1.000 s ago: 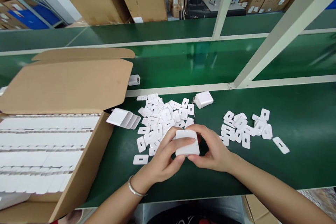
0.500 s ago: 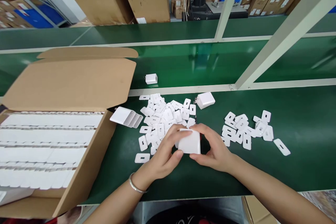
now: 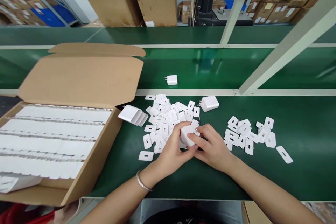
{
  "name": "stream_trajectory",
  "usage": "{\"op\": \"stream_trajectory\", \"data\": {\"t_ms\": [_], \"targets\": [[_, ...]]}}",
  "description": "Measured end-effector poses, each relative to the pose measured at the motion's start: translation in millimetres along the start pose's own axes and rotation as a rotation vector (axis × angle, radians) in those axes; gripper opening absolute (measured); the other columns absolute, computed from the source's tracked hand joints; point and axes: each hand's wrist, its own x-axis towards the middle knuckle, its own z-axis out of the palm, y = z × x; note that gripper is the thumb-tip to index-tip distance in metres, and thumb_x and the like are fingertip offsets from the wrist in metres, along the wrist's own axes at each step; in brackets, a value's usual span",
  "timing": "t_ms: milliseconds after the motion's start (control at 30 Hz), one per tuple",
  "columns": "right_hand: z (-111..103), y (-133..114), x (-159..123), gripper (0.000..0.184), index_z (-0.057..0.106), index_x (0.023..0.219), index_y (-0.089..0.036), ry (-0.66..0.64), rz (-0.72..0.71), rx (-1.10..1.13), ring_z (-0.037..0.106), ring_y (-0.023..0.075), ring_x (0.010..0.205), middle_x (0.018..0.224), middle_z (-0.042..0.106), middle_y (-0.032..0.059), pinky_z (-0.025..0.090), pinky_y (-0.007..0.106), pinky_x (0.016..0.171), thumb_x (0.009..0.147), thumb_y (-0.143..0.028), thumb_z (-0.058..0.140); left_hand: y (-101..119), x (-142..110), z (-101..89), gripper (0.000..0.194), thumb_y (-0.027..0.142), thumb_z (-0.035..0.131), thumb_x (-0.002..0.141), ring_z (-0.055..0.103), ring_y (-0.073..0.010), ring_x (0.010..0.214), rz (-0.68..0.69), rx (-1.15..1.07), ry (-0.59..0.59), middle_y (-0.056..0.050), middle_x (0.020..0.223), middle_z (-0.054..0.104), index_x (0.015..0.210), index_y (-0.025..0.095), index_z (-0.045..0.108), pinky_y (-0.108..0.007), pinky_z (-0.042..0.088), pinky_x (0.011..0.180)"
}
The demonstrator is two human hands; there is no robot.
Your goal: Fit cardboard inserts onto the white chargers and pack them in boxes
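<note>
Between both hands, over the front of a heap of slotted white plastic pieces [image 3: 164, 115], is a white charger adapter [image 3: 187, 135]. My left hand [image 3: 175, 148] wraps round its left side and underside. On the other side, my right hand [image 3: 211, 147] has its fingertips closed on the adapter, which they partly cover. A second white charger [image 3: 210, 103] lies behind the heap with its prongs pointing left. To the left of the heap, several nested white sleeves [image 3: 133, 115] lie beside the carton.
An open cardboard carton [image 3: 91, 168] with rows of white boxes stands at left. A smaller pile of slotted pieces [image 3: 244, 131] lies at right. One charger [image 3: 172, 79] rests on the green belt [image 3: 189, 63] beyond the white rail. A slanted white post [image 3: 278, 52] rises at right.
The adapter has been turned in the hands, and my right fingers have shifted onto its near face. The charger on the belt has moved right. The whole view has shifted slightly.
</note>
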Motion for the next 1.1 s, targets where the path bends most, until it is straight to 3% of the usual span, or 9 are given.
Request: {"op": "stream_trajectory", "data": {"t_ms": [167, 267, 333, 500, 667, 733, 833, 967, 1100], "targets": [[-7, 8, -3, 0.064, 0.043, 0.149, -0.029, 0.049, 0.112, 0.150, 0.063, 0.0302, 0.101, 0.120, 0.060, 0.0126, 0.056, 0.047, 0.083, 0.093, -0.033, 0.072, -3, 19, -6.5, 0.055, 0.013, 0.067, 0.087, 0.058, -0.0248, 0.122, 0.181, -0.003, 0.213, -0.008, 0.129, 0.055, 0.137, 0.027, 0.048, -0.041, 0.052, 0.103], [-15, 26, -1, 0.059, 0.054, 0.141, -0.025, 0.163, 0.292, 0.117, 0.061, 0.0259, 0.083, 0.106, 0.063, 0.0085, 0.054, 0.048, 0.082, 0.087, -0.034, 0.076, 14, 22, -32.8, 0.055, 0.012, 0.066, 0.087, 0.056, -0.0255, 0.123, 0.268, 0.049, 0.335, -0.009, 0.130, 0.054, 0.137, 0.028, 0.049, -0.038, 0.055, 0.098], [-21, 38, 2, 0.054, 0.058, 0.135, -0.023, 0.223, 0.392, 0.117, 0.060, 0.0252, 0.077, 0.098, 0.064, 0.0070, 0.052, 0.049, 0.080, 0.085, -0.036, 0.076, 30, 10, -54.7, 0.054, 0.014, 0.067, 0.088, 0.056, -0.0255, 0.122, 0.294, 0.123, 0.425, -0.010, 0.131, 0.054, 0.137, 0.028, 0.049, -0.037, 0.055, 0.095], [-37, 48, 11, 0.043, 0.065, 0.118, -0.019, 0.300, 0.573, 0.082, 0.060, 0.0249, 0.073, 0.090, 0.063, 0.0078, 0.051, 0.044, 0.069, 0.080, -0.037, 0.074, 49, -64, -117.6, 0.048, 0.023, 0.070, 0.091, 0.059, -0.0251, 0.118, 0.274, 0.476, 0.738, -0.009, 0.127, 0.057, 0.135, 0.026, 0.051, -0.040, 0.053, 0.100], [-43, 49, 15, 0.037, 0.066, 0.110, -0.020, 0.199, 0.559, -0.108, 0.062, 0.0327, 0.087, 0.081, 0.062, 0.0086, 0.051, 0.049, 0.079, 0.085, -0.046, 0.062, 24, -152, -198.0, 0.048, 0.034, 0.070, 0.089, 0.065, -0.0215, 0.104, -0.078, 0.669, 1.042, -0.008, 0.122, 0.061, 0.132, 0.022, 0.052, -0.036, 0.055, 0.093], [-42, 53, 14, 0.039, 0.067, 0.111, -0.020, 0.123, 0.589, -0.152, 0.063, 0.0336, 0.091, 0.092, 0.064, 0.0122, 0.051, 0.047, 0.073, 0.086, -0.049, 0.057, 15, -176, -223.1, 0.044, 0.039, 0.068, 0.088, 0.065, -0.0240, 0.107, -0.253, 0.761, 1.044, -0.007, 0.122, 0.063, 0.127, 0.022, 0.055, -0.039, 0.054, 0.098], [-43, 61, 11, 0.044, 0.069, 0.110, -0.021, 0.032, 0.665, -0.184, 0.064, 0.0354, 0.096, 0.108, 0.063, 0.0165, 0.051, 0.047, 0.069, 0.085, -0.053, 0.052, 6, -195, -244.1, 0.043, 0.043, 0.064, 0.086, 0.061, -0.0301, 0.113, -0.485, 0.901, 0.919, -0.008, 0.123, 0.066, 0.123, 0.023, 0.058, -0.044, 0.050, 0.103], [-46, 71, 11, 0.050, 0.071, 0.106, -0.019, -0.019, 0.734, -0.218, 0.064, 0.0393, 0.098, 0.105, 0.061, 0.0183, 0.052, 0.055, 0.081, 0.083, -0.056, 0.046, -2, -192, -253.5, 0.039, 0.039, 0.057, 0.085, 0.056, -0.0356, 0.118, -0.668, 1.029, 0.742, -0.011, 0.121, 0.066, 0.119, 0.021, 0.062, -0.051, 0.043, 0.111], [-50, 75, 11, 0.052, 0.071, 0.105, -0.017, -0.054, 0.776, -0.221, 0.065, 0.0402, 0.099, 0.106, 0.060, 0.0198, 0.052, 0.057, 0.090, 0.082, -0.056, 0.044, -9, -180, -263.2, 0.042, 0.039, 0.060, 0.080, 0.049, -0.0409, 0.128, -0.816, 1.106, 0.713, -0.016, 0.125, 0.053, 0.117, 0.019, 0.067, -0.053, 0.041, 0.113]]}}
